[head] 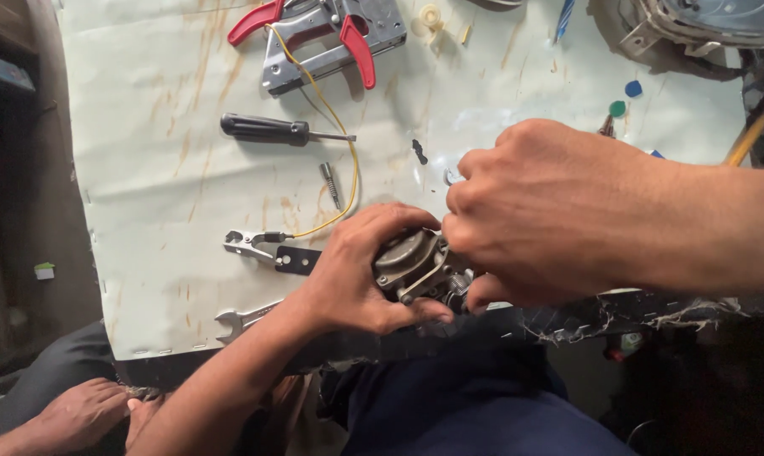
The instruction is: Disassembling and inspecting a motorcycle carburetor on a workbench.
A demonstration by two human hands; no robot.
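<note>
Near the bottom middle of the frame: left hand [356,279] wrapped tight around a small grey metal part [415,263], right hand [534,211] pinching its top, grip closed. Just behind, on the worktop [145,177]: spanner [240,320], clamp [259,245], black screwdriver [272,129]. Farthest, upper middle: red-handled staple gun [327,35].

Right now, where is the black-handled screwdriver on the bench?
In the head view the black-handled screwdriver lies flat on the pale table cover, up and left of both hands, just below the red-handled metal tool and beside the yellow wire.
</note>
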